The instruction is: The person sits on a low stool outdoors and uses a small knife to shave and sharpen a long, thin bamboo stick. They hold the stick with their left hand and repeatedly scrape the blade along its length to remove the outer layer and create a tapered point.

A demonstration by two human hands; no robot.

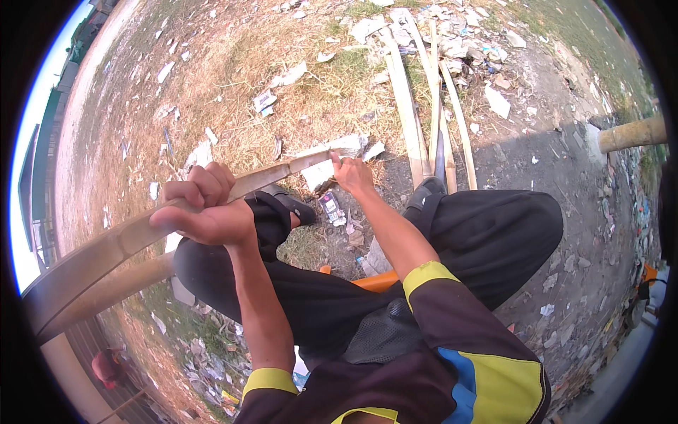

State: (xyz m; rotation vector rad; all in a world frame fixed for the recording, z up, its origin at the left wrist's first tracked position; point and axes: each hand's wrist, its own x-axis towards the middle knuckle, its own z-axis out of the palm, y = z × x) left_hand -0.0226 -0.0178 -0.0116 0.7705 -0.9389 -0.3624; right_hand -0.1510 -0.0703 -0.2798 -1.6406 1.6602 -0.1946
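A long split bamboo strip [265,178] slants across my front, its wide near part rising at the left and its narrow end reaching away from me. My left hand [208,205] is wrapped round it above my left knee, thumb along the near side. At the narrow end, my right hand [353,174] pinches the strip between thumb and fingers. Several pale split bamboo strips [397,95] lie on the ground ahead, their near ends by my right shoe [429,189].
A round bamboo pole [134,279] runs under the held strip at the left; another bamboo pole [632,134] juts in from the right. Paper and plastic litter [452,42] covers dry grass. Something orange [378,281] shows between my legs. A person in red [107,367] is at lower left.
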